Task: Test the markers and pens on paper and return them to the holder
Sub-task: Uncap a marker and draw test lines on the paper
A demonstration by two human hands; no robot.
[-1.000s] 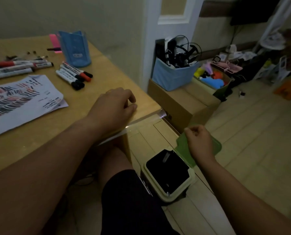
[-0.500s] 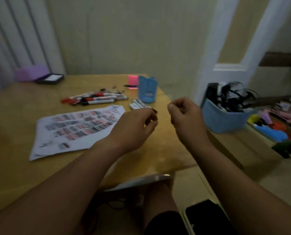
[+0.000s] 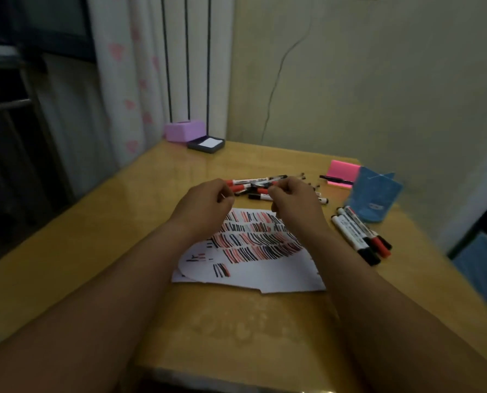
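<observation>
At the far left I see a purple box (image 3: 180,131) and a dark tray (image 3: 206,145) on the back corner of the table (image 3: 95,251). The left hand (image 3: 205,207) hangs over the striped paper (image 3: 248,251) with its fingers curled; I cannot tell whether it holds anything. A pile of markers (image 3: 253,182) lies just behind both hands. The right hand (image 3: 296,204) is also curled, its fingertips at that pile, and I cannot make out its grip. Further right a row of markers (image 3: 355,236) lies beside the blue holder (image 3: 374,197), which stands next to a pink notepad (image 3: 343,170).
</observation>
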